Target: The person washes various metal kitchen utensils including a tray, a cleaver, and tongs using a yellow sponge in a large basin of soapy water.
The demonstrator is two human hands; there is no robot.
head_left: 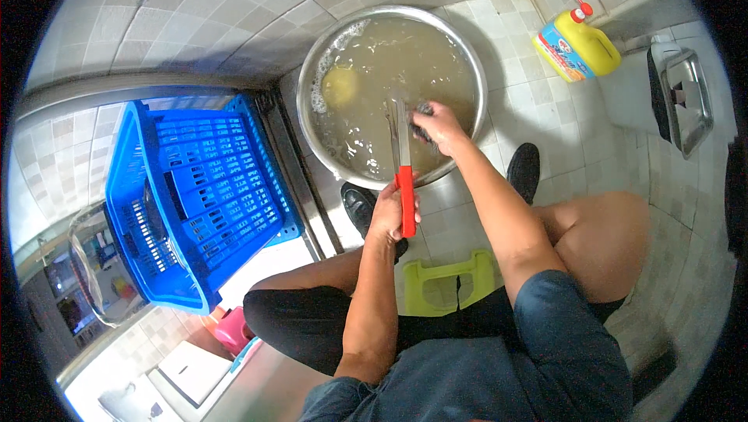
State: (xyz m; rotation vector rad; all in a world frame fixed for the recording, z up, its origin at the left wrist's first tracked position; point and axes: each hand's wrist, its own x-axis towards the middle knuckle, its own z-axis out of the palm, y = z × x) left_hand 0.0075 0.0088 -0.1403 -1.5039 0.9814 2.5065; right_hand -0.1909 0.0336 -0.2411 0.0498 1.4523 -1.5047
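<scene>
My left hand (386, 211) is closed round the red handle of a long tool (403, 145). Two narrow metal arms, side by side like those of tongs, reach from that handle over the basin. In my right hand (441, 127) is a dark grey steel-wool scrubber (425, 124), held just to the right of the metal arms. Both hands are at the near part of a large round metal basin (481, 83) of cloudy water. A yellowish round thing (340, 87) shows at the basin's left side, with white foam along the rim there; its kind I cannot tell.
A blue slotted plastic basket (210, 180) stands at the left, beside a metal frame (300, 165). On the tiled floor at the far right is a yellow jug (580, 44) with a red pump top. A lime-green plastic stool (413, 278) shows between my legs. A metal tray (689, 102) is at the right.
</scene>
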